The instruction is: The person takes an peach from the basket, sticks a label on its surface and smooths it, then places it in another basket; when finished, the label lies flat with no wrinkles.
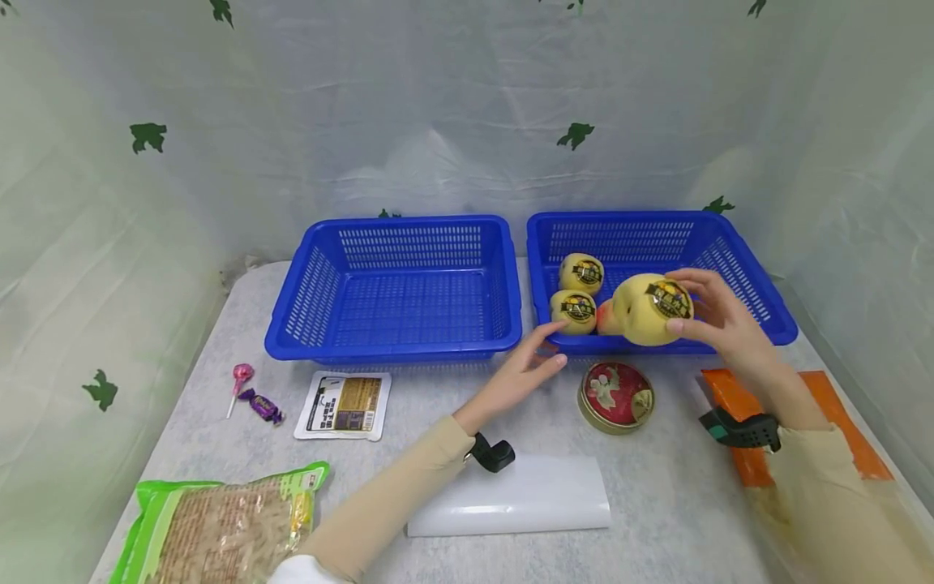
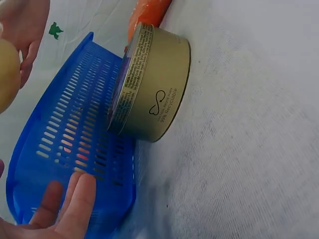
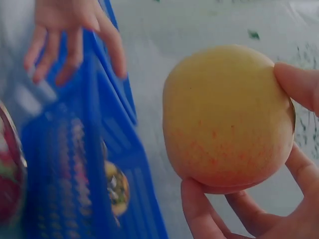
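My right hand point(image 1: 718, 312) grips a yellow peach point(image 1: 652, 310) with a black label, holding it above the front rim of the right blue basket point(image 1: 657, 217). In the right wrist view, thumb and fingers sit around the peach point(image 3: 227, 119), which has a red blush underneath. Inside that basket, at the left, lie a labelled peach point(image 1: 581, 273) and another labelled peach point(image 1: 573, 312); a reddish fruit point(image 1: 607, 318) is partly hidden behind the held one. My left hand point(image 1: 521, 369) has its fingers extended at the basket's front left corner, with nothing held.
A second blue basket point(image 1: 416, 300) stands to the left. In front lie a round red-topped tin point(image 1: 616, 396), a white pack point(image 1: 525, 499), a flat pouch point(image 1: 343, 405), a lollipop point(image 1: 242, 373), a purple-wrapped candy point(image 1: 263, 407), a green-edged bag point(image 1: 226, 527) and an orange package point(image 1: 846, 422).
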